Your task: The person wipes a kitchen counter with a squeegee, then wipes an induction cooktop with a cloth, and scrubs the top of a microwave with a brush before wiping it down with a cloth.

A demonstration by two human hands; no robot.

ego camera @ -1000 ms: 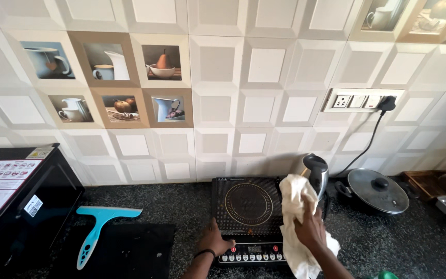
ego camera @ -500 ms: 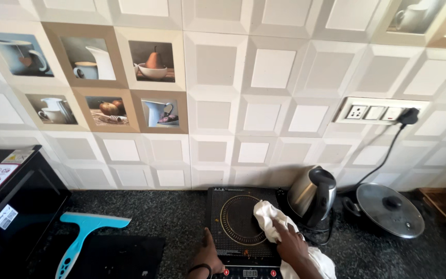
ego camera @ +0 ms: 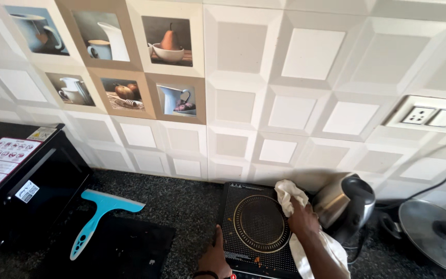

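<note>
On the black cooktop [ego camera: 258, 227], the right hand [ego camera: 301, 219], having moved up its right edge, is clutching a white cloth [ego camera: 291, 194] while the left hand [ego camera: 215, 256] is pressing flat beside it.

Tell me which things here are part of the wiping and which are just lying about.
In use:
- white cloth, pressed by the right hand
- black induction cooktop, its near left edge under the left hand

Lying about:
- steel kettle, right beside the cloth
- blue squeegee
- glass pan lid
- black oven at far left
</note>
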